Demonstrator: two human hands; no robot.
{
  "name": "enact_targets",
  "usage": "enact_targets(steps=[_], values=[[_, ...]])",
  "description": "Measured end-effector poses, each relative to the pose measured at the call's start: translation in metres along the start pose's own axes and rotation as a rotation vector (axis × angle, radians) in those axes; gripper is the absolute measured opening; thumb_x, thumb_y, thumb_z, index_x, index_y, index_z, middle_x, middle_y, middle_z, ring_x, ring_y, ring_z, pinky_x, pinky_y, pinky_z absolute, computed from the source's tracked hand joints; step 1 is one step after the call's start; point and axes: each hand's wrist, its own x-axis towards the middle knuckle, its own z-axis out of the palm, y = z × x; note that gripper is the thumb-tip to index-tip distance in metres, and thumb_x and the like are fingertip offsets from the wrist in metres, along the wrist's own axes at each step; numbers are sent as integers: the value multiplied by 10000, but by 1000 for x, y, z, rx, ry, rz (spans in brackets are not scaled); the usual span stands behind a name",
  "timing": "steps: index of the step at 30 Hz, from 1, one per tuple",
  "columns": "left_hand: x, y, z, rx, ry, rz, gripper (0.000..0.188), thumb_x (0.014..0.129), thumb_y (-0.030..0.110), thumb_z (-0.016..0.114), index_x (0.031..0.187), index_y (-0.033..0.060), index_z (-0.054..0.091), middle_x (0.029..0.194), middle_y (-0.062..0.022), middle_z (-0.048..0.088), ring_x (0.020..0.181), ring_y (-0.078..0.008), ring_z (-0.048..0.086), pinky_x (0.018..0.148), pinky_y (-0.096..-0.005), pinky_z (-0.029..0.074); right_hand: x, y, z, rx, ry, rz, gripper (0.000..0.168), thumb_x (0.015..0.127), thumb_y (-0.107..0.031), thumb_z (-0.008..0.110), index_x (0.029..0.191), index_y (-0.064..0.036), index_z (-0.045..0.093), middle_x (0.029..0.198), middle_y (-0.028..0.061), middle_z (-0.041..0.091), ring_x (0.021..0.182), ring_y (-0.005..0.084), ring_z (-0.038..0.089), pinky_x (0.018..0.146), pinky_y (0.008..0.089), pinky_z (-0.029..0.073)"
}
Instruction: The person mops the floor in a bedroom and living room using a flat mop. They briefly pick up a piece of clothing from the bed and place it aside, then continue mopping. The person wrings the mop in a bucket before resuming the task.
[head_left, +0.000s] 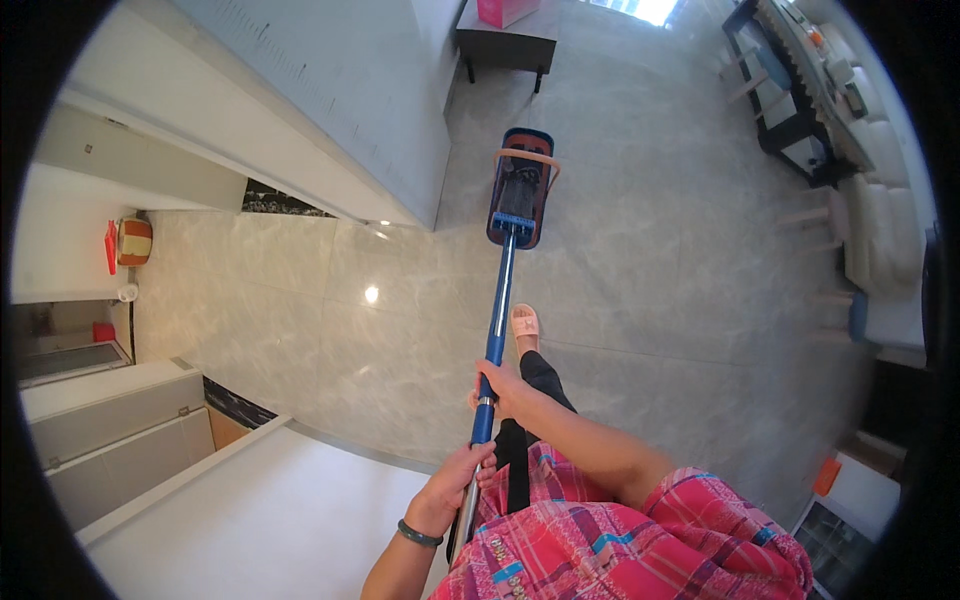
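Both hands hold the long blue-and-silver pole of a mop (502, 289). My right hand (502, 386) wraps the blue grip further along the pole. Nearer my body, my left hand (459, 474) closes around its metal part, with a dark bangle on the wrist. The pole reaches forward to a blue mop head (514, 222) at the near end of a long, narrow bucket (550, 154). The bucket has a dark blue rim, a reddish inside and a pink carry handle (529, 155) across it. Whether the mop head touches the bucket's bottom cannot be made out.
Glossy grey floor tiles (622, 300) surround my pink slipper (525, 321). A white wall (360, 112) ends left of the bucket. Beyond stands a low dark-legged cabinet (506, 49). Stools and a dark-framed table (795, 127) line the right; a white panel (262, 517) lies lower left.
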Motion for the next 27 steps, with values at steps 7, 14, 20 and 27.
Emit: enact_targets(steps=[7, 14, 20, 27], values=[[-10, -12, -4, 94, 36, -14, 172, 838, 147, 513, 787, 92, 358, 586, 14, 397, 427, -54, 369, 366, -191, 317, 45, -22, -7, -67, 68, -214, 163, 712, -186, 534, 643, -49, 478, 511, 53, 457, 438, 169, 466, 408, 299, 394], [-27, -3, 15, 212, 128, 10, 159, 843, 136, 490, 780, 84, 354, 579, 13, 386, 431, -59, 368, 374, -195, 317, 66, -39, -9, -120, 22, -144, 131, 728, -147, 528, 690, -37, 467, 534, 62, 480, 442, 174, 478, 407, 295, 401], [-53, 10, 40, 176, 204, -95, 119, 852, 122, 470, 850, 71, 363, 579, 2, 399, 430, -74, 382, 369, -212, 325, 125, -90, -6, -123, 72, -111, 160, 735, -160, 518, 631, -42, 489, 534, 66, 494, 439, 174, 475, 404, 286, 396], [-83, 57, 104, 450, 370, -50, 148, 855, 211, 457, 868, 70, 499, 663, 26, 489, 532, -79, 438, 452, -231, 364, 208, -161, -13, -259, 96, -98, 169, 741, -183, 516, 640, -48, 499, 541, 71, 503, 455, 181, 482, 437, 307, 402]])
